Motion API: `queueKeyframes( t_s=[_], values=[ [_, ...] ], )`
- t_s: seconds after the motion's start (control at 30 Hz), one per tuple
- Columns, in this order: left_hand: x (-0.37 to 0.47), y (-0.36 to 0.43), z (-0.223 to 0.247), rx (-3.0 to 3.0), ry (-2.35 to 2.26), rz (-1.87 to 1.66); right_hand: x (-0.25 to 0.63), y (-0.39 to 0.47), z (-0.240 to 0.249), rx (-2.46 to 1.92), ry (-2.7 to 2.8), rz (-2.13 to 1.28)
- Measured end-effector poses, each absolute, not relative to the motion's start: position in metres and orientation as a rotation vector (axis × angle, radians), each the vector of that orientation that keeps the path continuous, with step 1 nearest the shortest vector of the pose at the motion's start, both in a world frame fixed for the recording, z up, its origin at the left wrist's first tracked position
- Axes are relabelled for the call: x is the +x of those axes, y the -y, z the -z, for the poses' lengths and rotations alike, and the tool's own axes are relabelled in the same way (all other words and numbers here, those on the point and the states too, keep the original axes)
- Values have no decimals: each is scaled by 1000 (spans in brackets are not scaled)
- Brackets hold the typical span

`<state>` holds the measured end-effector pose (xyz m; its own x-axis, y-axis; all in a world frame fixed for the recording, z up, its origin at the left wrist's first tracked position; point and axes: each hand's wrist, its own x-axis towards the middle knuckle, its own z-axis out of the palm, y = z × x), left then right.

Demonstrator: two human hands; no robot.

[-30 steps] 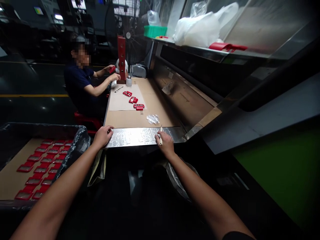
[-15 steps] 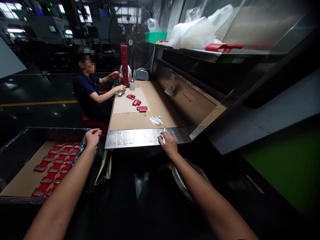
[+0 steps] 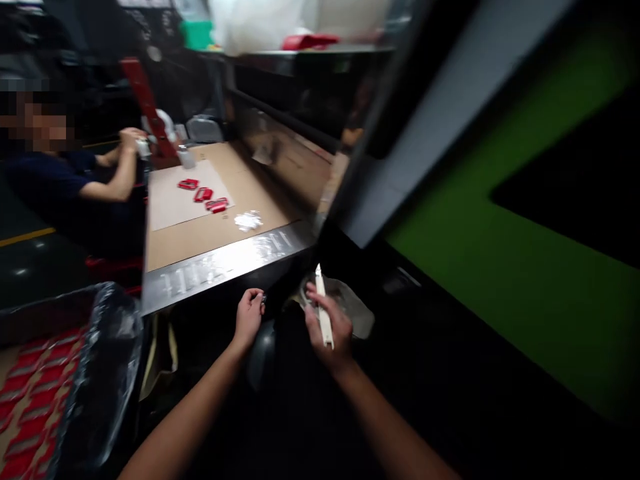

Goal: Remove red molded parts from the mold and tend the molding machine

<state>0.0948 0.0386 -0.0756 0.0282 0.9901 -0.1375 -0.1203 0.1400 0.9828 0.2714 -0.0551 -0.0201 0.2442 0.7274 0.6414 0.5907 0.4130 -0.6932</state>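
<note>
My right hand (image 3: 333,327) is closed around a slim white utility knife (image 3: 321,303), its pointed tip upward. It is in front of the table's near edge, over a pale bag (image 3: 357,303). To its left, my left hand (image 3: 249,313) is closed in a pinch, with a small dark, shiny bit at the fingertips, too small to name. Both hands are apart from each other and off the table. On the cardboard-covered table (image 3: 175,248) lie several red plastic parts (image 3: 203,194) and a small heap of clear, shiny pieces (image 3: 248,221).
A co-worker (image 3: 107,183) sits at the table's left side, near a red upright post (image 3: 150,110) and a small bottle (image 3: 186,157). A plastic-lined crate (image 3: 107,373) with rows of red parts stands at lower left. A shelf with bags overhangs the table; a green panel (image 3: 450,267) is at right.
The view has turned right. Both hands have moved away from the table and closer together, the right one still with the knife. The co-worker's hands have come together near the post.
</note>
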Motion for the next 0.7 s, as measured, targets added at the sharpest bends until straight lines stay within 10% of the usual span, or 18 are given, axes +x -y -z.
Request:
queueKeyframes(
  t_s=[0.3, 0.7],
  values=[
    [324, -113, 29, 920, -806, -1243, 318, 248, 67, -1685, 1136, -149],
    [371, -116, 45, 787, -883, -1390, 346, 264, 76, -1658, 1067, -97]
  ],
)
